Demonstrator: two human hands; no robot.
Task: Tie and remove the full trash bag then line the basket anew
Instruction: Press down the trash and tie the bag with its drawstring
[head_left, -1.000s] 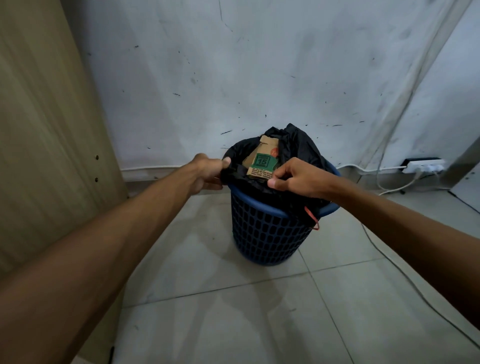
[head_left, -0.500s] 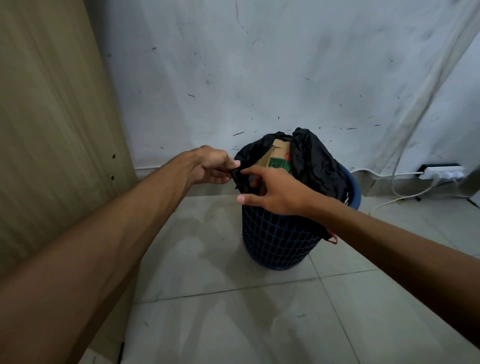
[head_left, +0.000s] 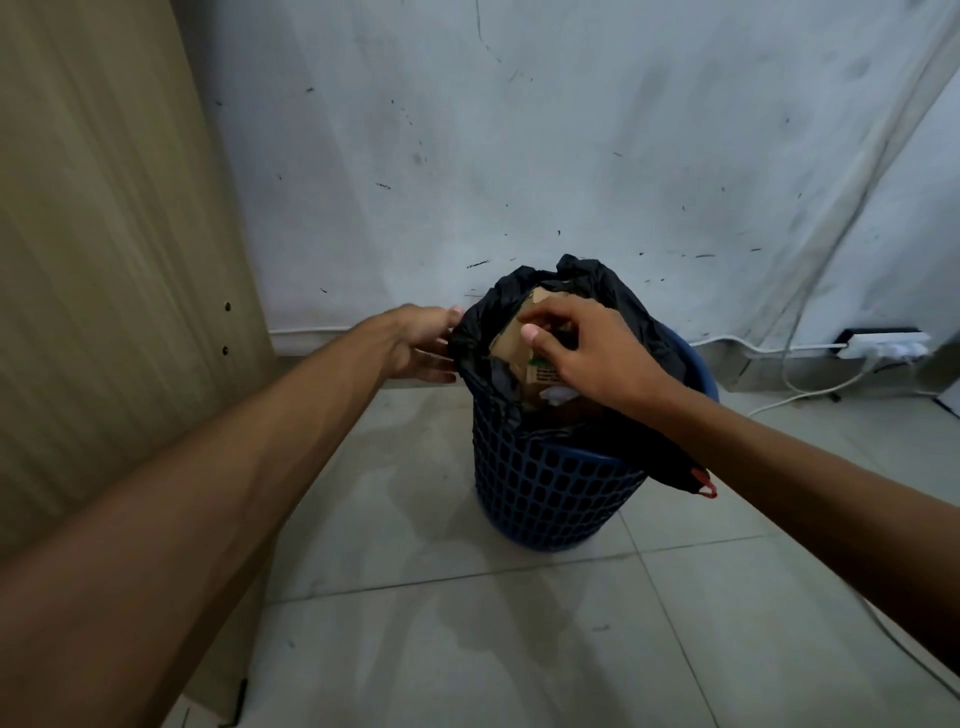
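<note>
The black trash bag (head_left: 613, 306) sits inside the blue lattice basket (head_left: 545, 493), which stands on the tiled floor (head_left: 467, 649) close to the white wall (head_left: 571, 130). The mouth of the bag is not tied. A brown cardboard carton (head_left: 514, 338) and some white crumpled scraps (head_left: 558, 393) stick up out of it, and a red drawstring loop (head_left: 704, 483) hangs over the rim on the right side.

The film looks thin, soft and slippery, so it will probably crumple and stretch easily; the stiff carton corners may tear it if it is pulled hard. The load seems light, mostly paper and card. The best places to take hold are, I think, the gathered rim of the film on 2 opposite sides, or the red drawstring.

The left hand (head_left: 421, 343) lies against the left edge of the bag with the fingers rather straight and together, touching the film, not clamped. The right hand (head_left: 587, 353) is over the open mouth, fingers spread and bent down on the carton; whether it really grips something I cannot tell.

A wooden panel (head_left: 104, 260) stands at the left, and a power strip (head_left: 883, 343) with cables lies at the right by the wall.
</note>
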